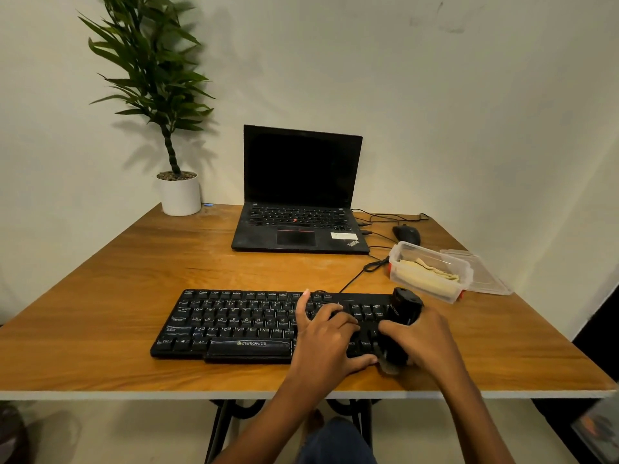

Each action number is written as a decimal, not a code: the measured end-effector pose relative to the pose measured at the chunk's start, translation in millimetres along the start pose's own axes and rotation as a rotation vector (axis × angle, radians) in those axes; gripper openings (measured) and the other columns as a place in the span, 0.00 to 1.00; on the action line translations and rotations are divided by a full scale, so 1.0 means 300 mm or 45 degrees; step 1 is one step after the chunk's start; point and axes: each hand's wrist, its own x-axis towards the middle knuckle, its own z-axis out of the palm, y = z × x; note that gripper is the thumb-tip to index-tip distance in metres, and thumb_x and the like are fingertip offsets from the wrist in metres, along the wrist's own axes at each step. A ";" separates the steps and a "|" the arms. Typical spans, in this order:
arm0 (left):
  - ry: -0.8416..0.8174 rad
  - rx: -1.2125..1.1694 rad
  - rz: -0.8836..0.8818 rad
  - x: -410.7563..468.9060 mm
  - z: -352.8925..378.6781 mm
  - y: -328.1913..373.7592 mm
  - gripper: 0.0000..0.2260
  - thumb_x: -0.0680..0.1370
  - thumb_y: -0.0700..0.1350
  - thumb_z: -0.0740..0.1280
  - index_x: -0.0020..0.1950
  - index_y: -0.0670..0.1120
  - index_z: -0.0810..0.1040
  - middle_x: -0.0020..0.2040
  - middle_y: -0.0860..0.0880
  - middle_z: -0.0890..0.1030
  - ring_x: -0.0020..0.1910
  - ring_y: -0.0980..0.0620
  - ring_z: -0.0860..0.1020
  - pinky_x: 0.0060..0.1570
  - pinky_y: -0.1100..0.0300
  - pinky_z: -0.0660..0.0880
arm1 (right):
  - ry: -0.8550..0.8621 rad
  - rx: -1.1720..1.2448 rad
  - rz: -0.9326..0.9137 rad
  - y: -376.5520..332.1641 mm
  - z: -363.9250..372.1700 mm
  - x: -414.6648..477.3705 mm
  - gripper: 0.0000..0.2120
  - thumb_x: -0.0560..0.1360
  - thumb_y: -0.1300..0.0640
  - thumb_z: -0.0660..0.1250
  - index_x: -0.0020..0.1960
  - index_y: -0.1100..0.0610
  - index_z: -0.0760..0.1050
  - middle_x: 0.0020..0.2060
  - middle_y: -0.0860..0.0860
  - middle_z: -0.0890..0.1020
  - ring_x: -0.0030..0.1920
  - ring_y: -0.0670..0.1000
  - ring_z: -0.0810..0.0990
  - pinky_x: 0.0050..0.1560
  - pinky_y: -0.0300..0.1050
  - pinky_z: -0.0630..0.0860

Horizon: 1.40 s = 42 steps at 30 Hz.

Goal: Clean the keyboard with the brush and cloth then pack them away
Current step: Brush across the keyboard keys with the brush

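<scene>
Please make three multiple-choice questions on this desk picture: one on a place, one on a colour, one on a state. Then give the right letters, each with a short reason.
1. Where does the cloth lie?
A) in the clear container
B) on the floor
C) over the mouse

2. What colour is the plant pot?
A) red
B) white
C) black

3. What does the right hand do?
A) grips the black brush
B) lies flat on the table
C) holds the lid

1 A: the cloth sits folded inside the open container.
2 B: the pot is plain white.
3 A: its fingers curl round the brush at the right end of the keyboard.
</scene>
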 end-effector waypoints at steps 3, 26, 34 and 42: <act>-0.007 -0.001 -0.007 0.000 -0.003 -0.001 0.24 0.67 0.71 0.59 0.43 0.55 0.84 0.43 0.62 0.81 0.53 0.58 0.78 0.71 0.43 0.42 | 0.126 0.085 -0.044 -0.012 0.004 0.009 0.08 0.66 0.54 0.72 0.35 0.56 0.75 0.33 0.53 0.80 0.37 0.54 0.80 0.39 0.54 0.80; 0.007 0.037 -0.020 0.011 -0.005 -0.008 0.23 0.63 0.71 0.64 0.42 0.55 0.84 0.42 0.62 0.81 0.54 0.58 0.78 0.68 0.41 0.46 | 0.081 0.116 -0.112 -0.052 0.057 -0.027 0.07 0.67 0.54 0.71 0.34 0.56 0.76 0.30 0.50 0.79 0.34 0.50 0.79 0.37 0.48 0.77; 0.003 0.054 -0.002 0.011 -0.003 -0.007 0.23 0.62 0.71 0.67 0.42 0.55 0.84 0.43 0.62 0.81 0.54 0.58 0.78 0.68 0.41 0.46 | 0.039 0.095 -0.164 -0.061 0.010 0.000 0.07 0.68 0.54 0.72 0.35 0.54 0.75 0.33 0.51 0.80 0.37 0.51 0.80 0.41 0.53 0.80; 0.020 0.026 0.009 0.005 0.004 -0.006 0.24 0.65 0.71 0.61 0.42 0.55 0.84 0.43 0.62 0.82 0.54 0.58 0.78 0.69 0.42 0.44 | 0.020 0.168 -0.121 -0.021 -0.010 -0.002 0.10 0.68 0.57 0.73 0.34 0.51 0.72 0.32 0.49 0.78 0.37 0.49 0.79 0.39 0.51 0.79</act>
